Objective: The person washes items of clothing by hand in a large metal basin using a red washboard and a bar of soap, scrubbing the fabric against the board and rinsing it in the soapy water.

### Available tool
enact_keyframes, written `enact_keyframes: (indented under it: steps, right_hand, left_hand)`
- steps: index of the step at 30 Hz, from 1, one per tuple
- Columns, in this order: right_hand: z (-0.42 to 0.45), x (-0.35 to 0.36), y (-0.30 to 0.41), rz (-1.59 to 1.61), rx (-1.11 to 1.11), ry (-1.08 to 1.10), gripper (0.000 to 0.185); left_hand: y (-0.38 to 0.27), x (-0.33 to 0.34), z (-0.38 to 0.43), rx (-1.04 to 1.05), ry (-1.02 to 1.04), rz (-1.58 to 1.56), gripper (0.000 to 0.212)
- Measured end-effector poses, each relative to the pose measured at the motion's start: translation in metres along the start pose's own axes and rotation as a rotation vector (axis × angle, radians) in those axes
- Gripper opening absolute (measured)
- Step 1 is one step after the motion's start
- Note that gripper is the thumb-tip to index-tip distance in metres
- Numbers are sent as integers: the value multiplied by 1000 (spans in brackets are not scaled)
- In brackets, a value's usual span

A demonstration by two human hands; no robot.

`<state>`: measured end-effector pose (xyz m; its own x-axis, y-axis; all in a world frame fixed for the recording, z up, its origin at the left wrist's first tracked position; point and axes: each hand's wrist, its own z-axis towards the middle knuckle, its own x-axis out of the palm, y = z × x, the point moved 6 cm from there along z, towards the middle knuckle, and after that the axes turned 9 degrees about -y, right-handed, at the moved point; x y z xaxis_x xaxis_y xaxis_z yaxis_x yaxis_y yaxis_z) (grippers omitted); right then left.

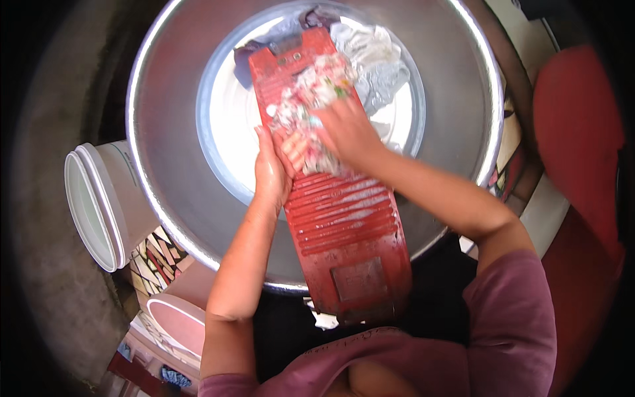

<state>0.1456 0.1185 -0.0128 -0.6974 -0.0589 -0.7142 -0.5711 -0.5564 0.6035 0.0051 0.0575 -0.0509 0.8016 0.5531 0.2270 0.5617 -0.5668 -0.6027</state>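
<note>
A red plastic washboard (347, 213) leans from my lap over the rim of a large round metal basin (168, 99). Wet, soapy cloth with a multicoloured print (307, 94) lies bunched on its ridges. My left hand (275, 164) is at the board's left edge, its fingers reaching onto the board against the lower left of the cloth; part of the fingers is hidden. My right hand (347, 129), slightly blurred, presses on the cloth from the right, fingertips hidden in the folds. Beyond the board, white and grey wet cloths (377, 64) and dark cloth (243, 64) lie in the basin.
A white plastic bucket (119, 198) lies tilted left of the basin. A pink container (178, 317) stands at the lower left, near a pink crate-like thing with blue cloth (176, 377). A red chair (575, 114) is at the right. Mosaic tile (156, 258) shows on the floor.
</note>
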Motion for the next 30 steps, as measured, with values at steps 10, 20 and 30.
enact_keyframes:
  steps: [10,20,30]
  right_hand:
    - [37,8,-102,980,920,-284,30]
    - [43,15,-112,190,641,24,45]
    - [20,1,-6,40,-3,93,31]
  left_hand:
    - [-9,5,0,15,146,-30,85]
    - [-6,9,0,9,117,-79,74]
    - [5,-4,17,-1,14,-10,57]
